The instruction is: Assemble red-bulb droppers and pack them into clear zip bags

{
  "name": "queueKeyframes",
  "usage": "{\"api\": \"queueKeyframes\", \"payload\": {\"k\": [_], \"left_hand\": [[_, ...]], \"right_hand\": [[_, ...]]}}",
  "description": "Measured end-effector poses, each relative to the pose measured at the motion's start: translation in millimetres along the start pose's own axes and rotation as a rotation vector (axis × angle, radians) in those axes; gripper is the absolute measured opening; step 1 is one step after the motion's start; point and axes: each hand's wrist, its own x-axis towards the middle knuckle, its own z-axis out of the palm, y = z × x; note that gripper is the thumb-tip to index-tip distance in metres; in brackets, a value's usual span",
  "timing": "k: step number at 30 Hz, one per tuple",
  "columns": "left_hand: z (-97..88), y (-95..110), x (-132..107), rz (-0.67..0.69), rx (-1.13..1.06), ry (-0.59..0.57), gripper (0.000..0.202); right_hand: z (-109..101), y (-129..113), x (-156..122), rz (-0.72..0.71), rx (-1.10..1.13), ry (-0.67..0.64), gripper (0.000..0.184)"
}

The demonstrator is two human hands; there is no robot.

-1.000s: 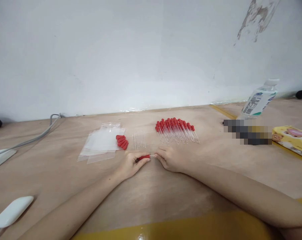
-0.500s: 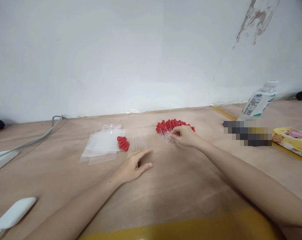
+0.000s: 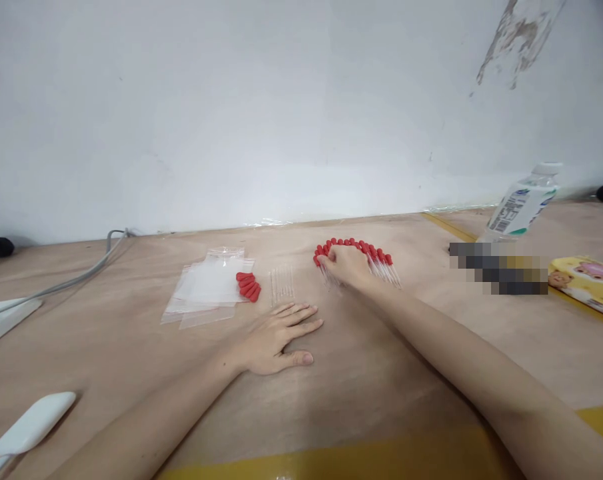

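Note:
My left hand (image 3: 284, 340) lies palm down on the table, fingers spread, holding nothing. Just beyond its fingertips is a row of thin clear tubes (image 3: 282, 283). Several loose red rubber bulbs (image 3: 248, 287) sit left of these tubes, at the edge of a stack of clear zip bags (image 3: 201, 293). Over a curved row of droppers with red bulbs and clear stems (image 3: 381, 259) is my right hand (image 3: 350, 267). Its fingers are curled down among the droppers, the thumb beside a red bulb at the left end. The hand hides its fingertips and the middle stems.
A tilted plastic bottle (image 3: 524, 203) stands at the right, behind a pixelated dark patch. Beyond that lies a yellow printed packet (image 3: 588, 283). A white device (image 3: 34, 423) is at the near left, with a grey cable (image 3: 76, 283) behind. The wall (image 3: 281, 133) bounds the table's back.
My left hand has flattened and spread its fingers on the table. My right hand has shifted slightly left, from the clear stems up to the red bulbs, uncovering the droppers at the right end.

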Motion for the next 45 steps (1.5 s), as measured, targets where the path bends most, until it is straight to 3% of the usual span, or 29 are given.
{"api": "queueKeyframes", "payload": {"k": [3,6,8,11,16,22,27,30,34,39,45], "left_hand": [[5.9,-1,2,-0.060,0.012,0.191,0.040],[1.5,-13,2,-0.217,0.110,0.491,0.021],[-8.3,-31,-3,-0.379,0.212,0.679,0.016],[-25.7,-68,-17,-0.643,0.338,0.784,0.015],[-34.2,-111,-36,-0.691,0.311,0.753,0.011],[-27.1,-117,-35,-0.658,0.241,0.741,0.008],[-33.5,-99,-29,-0.677,0.217,0.836,0.011],[-33.8,-75,-17,-0.573,0.190,0.925,0.024],[-18.8,-40,0,-0.409,0.149,0.820,0.024],[4.6,-24,6,-0.367,0.133,0.643,0.021],[8.6,-18,5,-0.329,0.129,0.640,0.018]], "right_hand": [[10,-28,-6,-0.095,0.068,-0.119,0.025],[22,-51,-9,-0.081,0.113,-0.278,0.029],[27,-61,-8,-0.046,0.114,-0.339,0.030],[29,-67,-5,-0.010,0.100,-0.360,0.028],[31,-70,1,0.030,0.097,-0.375,0.030],[33,-66,1,0.008,0.143,-0.358,0.022],[19,-46,-21,-0.085,0.212,-0.233,0.017],[11,-23,-43,-0.250,0.292,-0.077,0.014],[9,11,-68,-0.524,0.309,0.084,0.014],[12,31,-78,-0.583,0.303,0.132,0.024],[11,28,-75,-0.631,0.242,0.086,0.022]]}}
